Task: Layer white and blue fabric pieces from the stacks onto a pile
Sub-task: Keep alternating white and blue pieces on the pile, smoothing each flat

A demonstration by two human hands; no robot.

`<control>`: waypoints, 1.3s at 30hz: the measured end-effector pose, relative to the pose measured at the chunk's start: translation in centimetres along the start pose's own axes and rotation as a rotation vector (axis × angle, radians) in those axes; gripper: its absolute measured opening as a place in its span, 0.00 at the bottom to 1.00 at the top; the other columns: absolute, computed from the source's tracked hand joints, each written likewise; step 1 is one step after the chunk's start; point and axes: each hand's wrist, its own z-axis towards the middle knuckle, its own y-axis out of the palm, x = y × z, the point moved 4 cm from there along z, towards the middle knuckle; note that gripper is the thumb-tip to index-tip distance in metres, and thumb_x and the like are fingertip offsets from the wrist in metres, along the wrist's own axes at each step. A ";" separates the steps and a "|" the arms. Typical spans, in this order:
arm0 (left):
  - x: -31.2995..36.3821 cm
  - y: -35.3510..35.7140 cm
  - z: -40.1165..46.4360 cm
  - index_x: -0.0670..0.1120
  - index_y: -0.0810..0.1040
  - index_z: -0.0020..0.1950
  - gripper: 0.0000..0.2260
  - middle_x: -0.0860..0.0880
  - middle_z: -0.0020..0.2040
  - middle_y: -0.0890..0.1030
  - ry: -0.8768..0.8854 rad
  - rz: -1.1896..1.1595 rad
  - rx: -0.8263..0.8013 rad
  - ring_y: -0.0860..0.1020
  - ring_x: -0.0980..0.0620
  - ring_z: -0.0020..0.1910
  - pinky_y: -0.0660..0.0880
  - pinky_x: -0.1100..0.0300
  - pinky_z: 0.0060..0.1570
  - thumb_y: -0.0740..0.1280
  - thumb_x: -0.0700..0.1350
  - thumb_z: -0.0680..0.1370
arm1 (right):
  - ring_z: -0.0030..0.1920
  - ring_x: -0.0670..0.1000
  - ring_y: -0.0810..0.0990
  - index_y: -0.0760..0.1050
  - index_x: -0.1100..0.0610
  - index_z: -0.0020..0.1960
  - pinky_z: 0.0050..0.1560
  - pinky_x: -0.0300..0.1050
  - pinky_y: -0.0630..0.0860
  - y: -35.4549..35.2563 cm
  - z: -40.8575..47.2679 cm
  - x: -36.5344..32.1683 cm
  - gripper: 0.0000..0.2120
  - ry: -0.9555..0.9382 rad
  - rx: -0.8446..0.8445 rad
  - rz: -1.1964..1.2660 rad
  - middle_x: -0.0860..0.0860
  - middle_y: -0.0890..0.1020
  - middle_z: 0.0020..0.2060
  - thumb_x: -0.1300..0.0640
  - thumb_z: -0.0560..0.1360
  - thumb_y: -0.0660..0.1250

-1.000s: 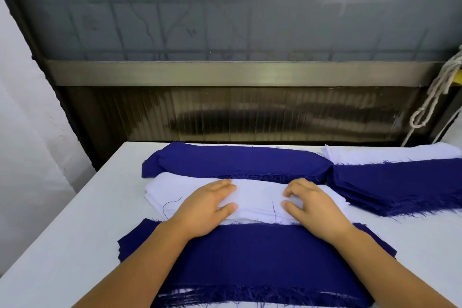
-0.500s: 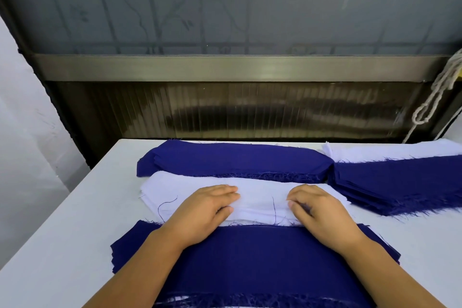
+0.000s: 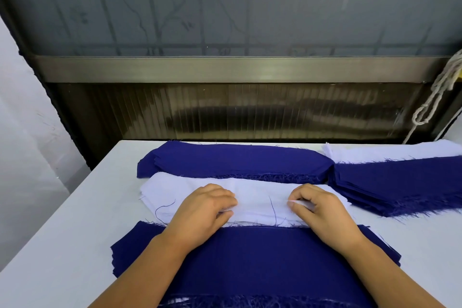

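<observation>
Both hands have curled their fingers since a second ago. The left hand [image 3: 203,210] and right hand [image 3: 316,207] each pinch the white stack [image 3: 260,204] under them, just beyond the blue pile [image 3: 252,262].

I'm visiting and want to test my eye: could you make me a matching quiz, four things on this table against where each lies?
Things:
1. white stack
2. near blue pile
3. far blue stack
4. rope

Places:
A. hanging at the right edge, above the table
B. closest to the person, under both forearms
C. at the back of the table, behind the white fabric
D. in the middle, under the fingers of both hands

Pairs: 1-D, 2-B, 3-C, 4-A
</observation>
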 end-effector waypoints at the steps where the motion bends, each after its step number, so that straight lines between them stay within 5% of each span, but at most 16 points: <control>1: 0.2 -0.2 -0.1 0.51 0.83 0.55 0.08 0.60 0.56 0.81 0.011 -0.002 0.021 0.74 0.58 0.58 0.71 0.63 0.59 0.66 0.49 0.80 | 0.50 0.43 0.77 0.76 0.44 0.43 0.48 0.33 0.71 0.0 -0.1 -0.1 0.07 -0.007 -0.007 0.013 0.37 0.79 0.45 0.55 0.78 0.65; 12: -1.5 -2.4 -1.3 0.45 0.84 0.52 0.13 0.52 0.50 0.82 -0.309 0.064 0.235 0.78 0.49 0.50 0.74 0.59 0.48 0.70 0.32 0.71 | 0.52 0.40 0.77 0.78 0.45 0.46 0.50 0.26 0.69 -0.6 -0.4 0.2 0.11 0.066 0.125 0.118 0.34 0.79 0.46 0.62 0.77 0.66; 16: -2.8 -3.9 -2.0 0.44 0.85 0.51 0.13 0.50 0.47 0.79 -0.393 0.092 0.334 0.73 0.49 0.48 0.74 0.58 0.46 0.71 0.30 0.72 | 0.49 0.41 0.79 0.77 0.44 0.43 0.48 0.30 0.71 -1.1 -0.7 0.2 0.07 0.098 0.146 0.173 0.38 0.81 0.44 0.54 0.77 0.67; 25: -2.9 -3.6 -2.0 0.48 0.83 0.43 0.12 0.55 0.41 0.78 -0.392 0.092 0.268 0.75 0.51 0.44 0.70 0.62 0.40 0.73 0.31 0.68 | 0.53 0.36 0.76 0.77 0.46 0.45 0.47 0.27 0.71 -1.4 -0.5 -0.4 0.10 0.073 0.245 0.085 0.38 0.80 0.45 0.62 0.76 0.69; 28: -3.0 -3.1 -2.2 0.55 0.79 0.50 0.13 0.62 0.45 0.75 -0.408 -0.043 0.218 0.71 0.60 0.49 0.71 0.63 0.48 0.75 0.44 0.69 | 0.53 0.38 0.76 0.76 0.47 0.45 0.47 0.29 0.72 -1.3 -0.6 -0.4 0.12 0.056 0.228 0.086 0.37 0.79 0.46 0.64 0.75 0.69; 32: -1.4 -2.6 -2.0 0.58 0.75 0.64 0.27 0.66 0.57 0.71 -0.274 -0.059 0.115 0.66 0.67 0.57 0.63 0.68 0.59 0.67 0.68 0.68 | 0.52 0.40 0.77 0.75 0.45 0.43 0.47 0.30 0.72 -1.3 -0.7 -0.5 0.13 0.050 0.211 0.112 0.36 0.79 0.47 0.63 0.73 0.71; 39: -0.7 -2.0 -1.6 0.54 0.83 0.50 0.07 0.62 0.49 0.78 -0.196 -0.074 0.073 0.73 0.61 0.49 0.72 0.64 0.48 0.65 0.50 0.80 | 0.47 0.44 0.78 0.75 0.46 0.42 0.44 0.29 0.71 -1.1 -0.7 -0.4 0.09 0.060 0.181 0.162 0.41 0.80 0.42 0.56 0.79 0.64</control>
